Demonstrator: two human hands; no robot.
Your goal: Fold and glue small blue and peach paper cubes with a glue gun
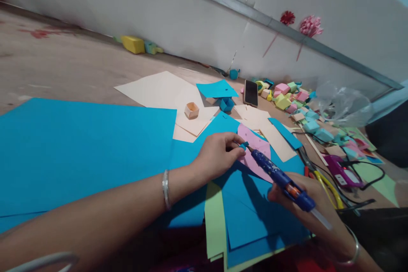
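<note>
My left hand [219,153] pinches a small folded piece of blue paper [243,146] between thumb and fingertips. In my right hand [296,191] is a dark blue glue gun [277,174], with a clear glue stick sticking out of its back end. The gun's nozzle points up and left, and its tip meets or nearly meets the blue piece. Beneath both hands lie a pink paper piece [255,151] with dark dots and large blue sheets [248,216]. A small open cream paper box [191,110] and a blue paper box [226,104] stand beyond my left hand.
A phone [250,92] lies near the wall. Many coloured paper shapes [283,100] are heaped at the right, beside a clear plastic bag [344,104]. Yellow-handled pliers [330,189] and a purple power strip [342,172] with black cables sit right of the gun.
</note>
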